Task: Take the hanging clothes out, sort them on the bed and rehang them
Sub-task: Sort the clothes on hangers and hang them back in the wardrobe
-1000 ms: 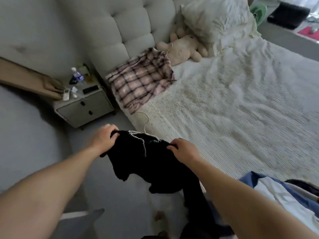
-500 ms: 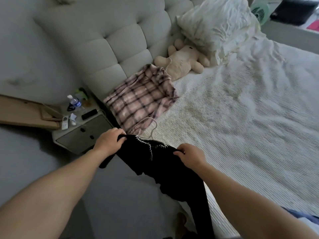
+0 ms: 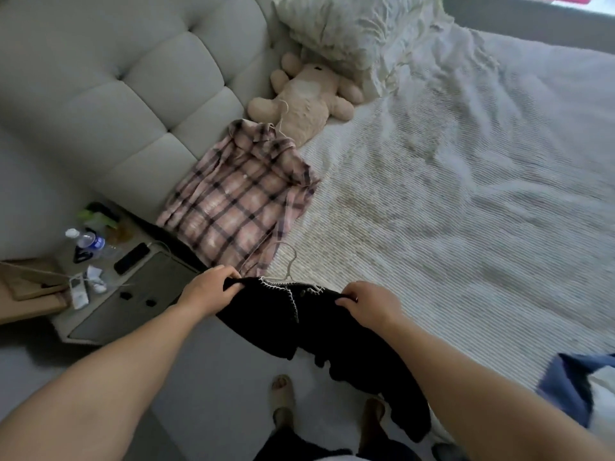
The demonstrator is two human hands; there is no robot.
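Here, both hands grip a black top (image 3: 309,324) by its shoulders: the left hand (image 3: 208,291) has its fingers curled over the left shoulder, and the right hand (image 3: 369,302) pinches the right shoulder the same way. The top hangs between and below the hands, its white-stitched neckline midway between them, and its lower part drapes down under the right forearm towards the floor. A wire hanger (image 3: 289,266) sits inside the top, its hook rising just beyond the hands over the edge of the bed (image 3: 466,227). Just past the left hand, a plaid shirt (image 3: 239,201) lies flat on the bed, also on a hanger, with a teddy bear (image 3: 304,101) farther beyond it by the pillow (image 3: 349,28). Left of the left hand stands a nightstand (image 3: 133,304) with a bottle (image 3: 88,241) on it. Near the right elbow, a blue garment (image 3: 565,387) lies at the bed's edge.
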